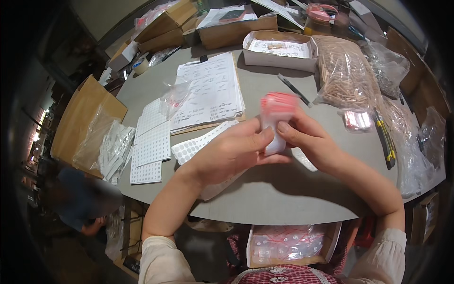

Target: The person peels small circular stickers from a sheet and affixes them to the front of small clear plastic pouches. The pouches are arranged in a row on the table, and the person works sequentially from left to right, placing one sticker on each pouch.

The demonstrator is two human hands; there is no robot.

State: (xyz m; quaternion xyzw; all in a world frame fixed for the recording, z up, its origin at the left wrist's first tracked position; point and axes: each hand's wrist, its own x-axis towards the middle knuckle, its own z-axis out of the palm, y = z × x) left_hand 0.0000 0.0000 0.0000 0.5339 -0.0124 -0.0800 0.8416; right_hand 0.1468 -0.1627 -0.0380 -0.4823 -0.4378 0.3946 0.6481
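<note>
A stack of small clear zip bags with red top edges [280, 106] is held upright between my two hands above the table's front half; its top is smeared by motion. My left hand [234, 149] grips the stack from the left, thumb lying on its front face and fingers behind. From the right, my right hand [309, 139] closes on the same stack with its thumb against it. A sheet of round white stickers [189, 150] lies partly hidden beneath my left hand and wrist. Beside my right hand, a small pale flat item [303, 160] shows in part on the tabletop.
Left are printed label sheets [152, 135], clipped papers [213, 87] and a cardboard box [87, 128]. At right lie a marker [294, 90], a bag of wooden dowels [344, 75] and a yellow-black cutter [385, 137]. A box of zip bags [288, 244] sits below the table edge. Another person [80, 199] is at left.
</note>
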